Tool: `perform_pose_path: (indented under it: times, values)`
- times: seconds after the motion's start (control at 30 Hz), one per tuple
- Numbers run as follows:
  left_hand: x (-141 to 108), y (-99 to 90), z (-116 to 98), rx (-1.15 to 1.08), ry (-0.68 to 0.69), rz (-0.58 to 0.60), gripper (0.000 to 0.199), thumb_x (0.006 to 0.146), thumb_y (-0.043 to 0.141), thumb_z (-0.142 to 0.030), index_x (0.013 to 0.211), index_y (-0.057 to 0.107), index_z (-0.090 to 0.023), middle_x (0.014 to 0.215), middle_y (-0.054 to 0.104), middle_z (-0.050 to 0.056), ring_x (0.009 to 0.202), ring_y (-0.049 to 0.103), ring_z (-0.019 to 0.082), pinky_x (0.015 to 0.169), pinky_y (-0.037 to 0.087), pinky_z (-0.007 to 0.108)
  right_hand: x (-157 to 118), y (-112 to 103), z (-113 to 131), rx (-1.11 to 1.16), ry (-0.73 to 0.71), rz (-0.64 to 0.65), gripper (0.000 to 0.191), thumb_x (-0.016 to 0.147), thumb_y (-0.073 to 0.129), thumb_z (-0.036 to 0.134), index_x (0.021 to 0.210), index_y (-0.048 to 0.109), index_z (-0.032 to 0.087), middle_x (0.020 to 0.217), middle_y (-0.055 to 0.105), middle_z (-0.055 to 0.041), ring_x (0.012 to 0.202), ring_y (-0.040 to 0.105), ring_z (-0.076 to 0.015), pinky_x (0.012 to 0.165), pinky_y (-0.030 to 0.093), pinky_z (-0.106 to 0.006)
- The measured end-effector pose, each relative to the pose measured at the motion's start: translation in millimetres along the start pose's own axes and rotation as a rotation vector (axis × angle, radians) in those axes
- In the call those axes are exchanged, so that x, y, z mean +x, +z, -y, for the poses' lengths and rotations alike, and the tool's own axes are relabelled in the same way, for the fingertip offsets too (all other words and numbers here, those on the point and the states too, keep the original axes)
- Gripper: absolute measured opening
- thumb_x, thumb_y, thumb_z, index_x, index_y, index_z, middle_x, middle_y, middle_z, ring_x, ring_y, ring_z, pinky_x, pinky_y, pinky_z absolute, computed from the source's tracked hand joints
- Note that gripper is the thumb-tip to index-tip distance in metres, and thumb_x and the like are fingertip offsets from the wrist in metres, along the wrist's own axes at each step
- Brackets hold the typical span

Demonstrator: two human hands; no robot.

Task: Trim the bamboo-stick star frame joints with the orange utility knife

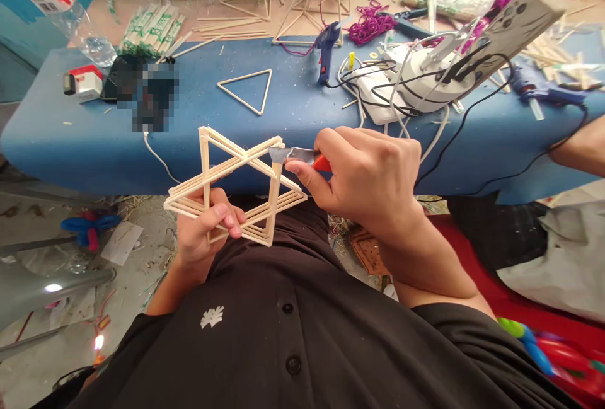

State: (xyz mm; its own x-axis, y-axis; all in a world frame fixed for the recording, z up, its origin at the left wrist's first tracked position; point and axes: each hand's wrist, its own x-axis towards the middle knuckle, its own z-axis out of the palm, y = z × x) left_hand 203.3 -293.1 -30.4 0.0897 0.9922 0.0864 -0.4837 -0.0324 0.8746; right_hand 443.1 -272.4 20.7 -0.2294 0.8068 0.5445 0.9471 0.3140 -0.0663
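Stick star (236,185) held up over the lap, in front of the blue surface (293,119). Left hand (203,232) gripping its bottom edge. Right hand (363,176) pinching a small knife (295,155), blade tip touching the star's top right point.

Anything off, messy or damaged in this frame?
Nothing damaged: the stick star in the left hand looks intact, the right hand holding a knife blade at its corner. Cables lie tangled on the blue table; loose sticks are scattered at right.
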Motion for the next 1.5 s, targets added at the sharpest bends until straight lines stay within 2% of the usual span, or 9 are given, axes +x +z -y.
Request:
perform_pose_path:
  times: [0.13, 0.23, 0.33, 0.4, 0.53, 0.77, 0.93, 1.2, 1.5]
  values:
    - [-3.4, 0.3, -4.6, 0.018, -0.022, -0.04, 0.016, 0.079, 0.09, -0.027, 0.081, 0.077, -0.02, 0.055, 0.06, -0.007, 0.041, 0.058, 0.009, 0.062, 0.067, 0.025, 1.7, 5.4, -0.9, -0.024, -0.003, -0.008, 0.069, 0.106, 0.047, 0.082, 0.077, 0.062, 0.021, 0.066, 0.061, -0.0044, 0.06, 0.046, -0.0145, 0.063, 0.013, -0.036]
    - [-12.4, -2.7, -12.3, 0.047, -0.094, -0.059, 0.019, 0.08, 0.088, -0.025, 0.071, 0.072, -0.019, 0.055, 0.06, -0.006, 0.041, 0.058, 0.009, 0.06, 0.065, 0.025, 11.4, 6.6, -26.7, -0.071, 0.106, -0.096, 0.07, 0.108, 0.043, 0.081, 0.077, 0.061, 0.021, 0.066, 0.058, -0.0047, 0.058, 0.038, -0.0125, 0.066, 0.014, -0.037]
    - [-20.0, -7.0, -18.0, 0.064, -0.123, -0.075, 0.014, 0.08, 0.088, -0.026, 0.09, 0.081, -0.019, 0.055, 0.06, -0.007, 0.039, 0.057, 0.009, 0.057, 0.063, 0.024, 21.2, 1.0, -62.7, -0.101, 0.252, -0.145, 0.076, 0.1, 0.038, 0.094, 0.065, 0.041, 0.026, 0.055, 0.04, -0.001, 0.056, 0.015, -0.0102, 0.065, 0.014, -0.04]
    - [-21.2, -8.2, -18.6, 0.057, -0.112, -0.102, 0.029, 0.08, 0.087, -0.024, 0.109, 0.083, -0.02, 0.055, 0.061, -0.008, 0.04, 0.059, 0.009, 0.058, 0.064, 0.023, 20.9, -4.1, -74.0, -0.014, 0.257, -0.096, 0.076, 0.1, 0.03, 0.096, 0.065, 0.031, 0.028, 0.053, 0.032, 0.0008, 0.056, 0.014, -0.0115, 0.063, 0.016, -0.041]
    - [-18.0, -4.8, -16.2, 0.022, -0.094, -0.103, 0.047, 0.08, 0.086, -0.022, 0.126, 0.081, -0.019, 0.056, 0.062, -0.009, 0.04, 0.06, 0.009, 0.059, 0.064, 0.021, 1.9, -8.2, -50.0, 0.24, 0.15, -0.029, 0.074, 0.102, 0.034, 0.092, 0.066, 0.026, 0.028, 0.052, 0.023, 0.0039, 0.053, 0.017, -0.0127, 0.059, 0.02, -0.039]
    - [-19.8, 3.3, -16.4, 0.044, -0.08, -0.097, 0.049, 0.079, 0.089, -0.024, 0.127, 0.079, -0.02, 0.056, 0.062, -0.01, 0.04, 0.06, 0.009, 0.06, 0.064, 0.023, -22.7, 2.3, -1.4, 0.292, 0.01, 0.031, 0.066, 0.105, 0.038, 0.081, 0.071, 0.044, 0.025, 0.056, 0.041, 0.0014, 0.055, 0.035, -0.0138, 0.059, 0.024, -0.034]
    - [-20.9, 1.5, -14.4, 0.045, -0.06, -0.083, 0.054, 0.08, 0.088, -0.022, 0.133, 0.078, -0.02, 0.057, 0.065, -0.009, 0.04, 0.062, 0.011, 0.06, 0.065, 0.024, -21.1, 10.8, 4.1, 0.252, 0.009, 0.08, 0.067, 0.107, 0.033, 0.081, 0.072, 0.045, 0.024, 0.058, 0.047, -0.0004, 0.057, 0.041, -0.0142, 0.059, 0.023, -0.033]
    - [-22.1, -1.3, -10.6, 0.043, -0.072, -0.065, 0.051, 0.082, 0.087, -0.021, 0.133, 0.079, -0.021, 0.058, 0.066, -0.008, 0.041, 0.063, 0.011, 0.061, 0.066, 0.026, -21.7, 13.2, 5.1, 0.214, -0.006, 0.015, 0.067, 0.109, 0.034, 0.079, 0.071, 0.044, 0.024, 0.057, 0.043, 0.0005, 0.055, 0.037, -0.0137, 0.058, 0.021, -0.033]
    - [-19.8, 0.8, -8.5, 0.058, -0.091, -0.094, 0.032, 0.077, 0.09, -0.027, 0.108, 0.083, -0.023, 0.055, 0.063, -0.008, 0.04, 0.059, 0.013, 0.058, 0.063, 0.03, -21.1, 15.0, 4.8, 0.131, 0.017, 0.012, 0.069, 0.11, 0.032, 0.078, 0.073, 0.051, 0.023, 0.059, 0.05, -0.0014, 0.057, 0.041, -0.0141, 0.06, 0.018, -0.034]
